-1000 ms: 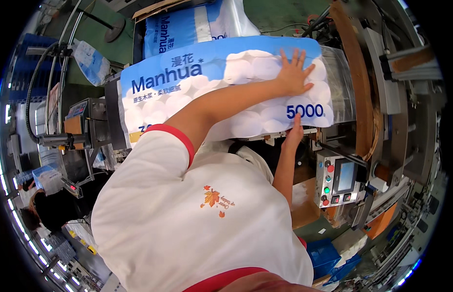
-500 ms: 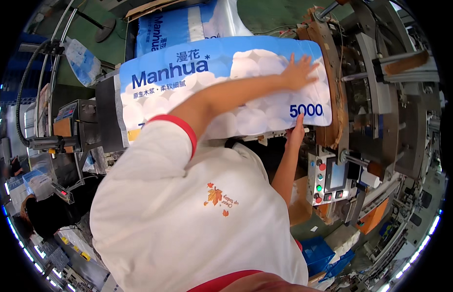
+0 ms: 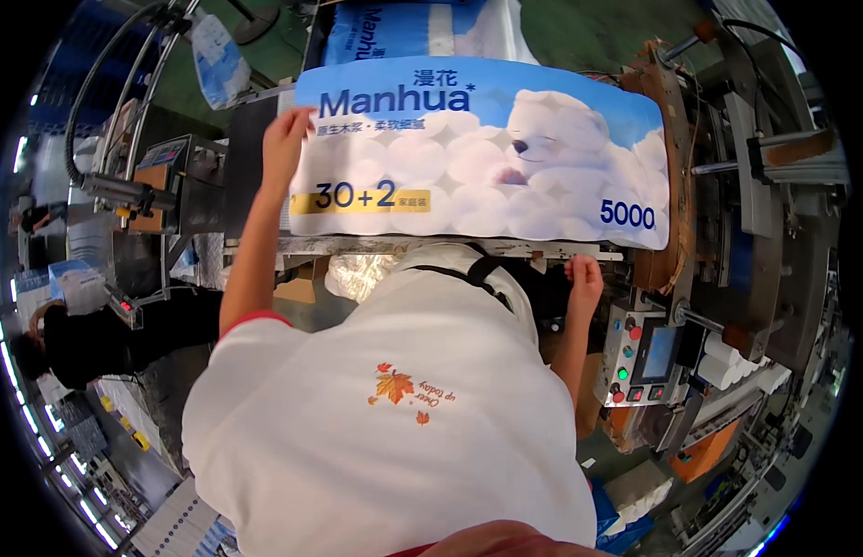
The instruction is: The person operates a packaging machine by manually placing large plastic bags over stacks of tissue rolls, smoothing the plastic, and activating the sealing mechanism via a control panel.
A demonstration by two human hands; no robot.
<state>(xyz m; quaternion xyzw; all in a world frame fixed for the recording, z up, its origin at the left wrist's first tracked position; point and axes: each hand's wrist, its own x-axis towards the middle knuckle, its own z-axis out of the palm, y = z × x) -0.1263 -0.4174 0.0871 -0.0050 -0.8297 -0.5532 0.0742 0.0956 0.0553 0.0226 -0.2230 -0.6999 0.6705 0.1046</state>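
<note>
A large plastic-wrapped pack (image 3: 469, 176), blue and white with a sleeping white bear printed on it, lies lengthwise across the work surface in front of me. At its left end is my left hand (image 3: 285, 147), fingers stretched to the right, with the fingertips at the pack's upper left edge. They do not appear to grip it. Just below the pack's front right corner hangs my right hand (image 3: 586, 278), apart from the pack, its fingers loosely curled with nothing visible in them. The pack's right end lies against a brown-edged machine part (image 3: 675, 158).
A control panel (image 3: 642, 357) with buttons and a small screen stands at the right, beside metal machine frames. Behind the pack lies another blue and white pack (image 3: 422, 32). A person in black (image 3: 116, 339) is at the far left. Metal poles and a hose (image 3: 76, 111) rise at the left.
My left hand has gone from the pack's right part to its left end, uncovering the printed bear. The right hand has let go of the lower right edge. The view has shifted slightly.
</note>
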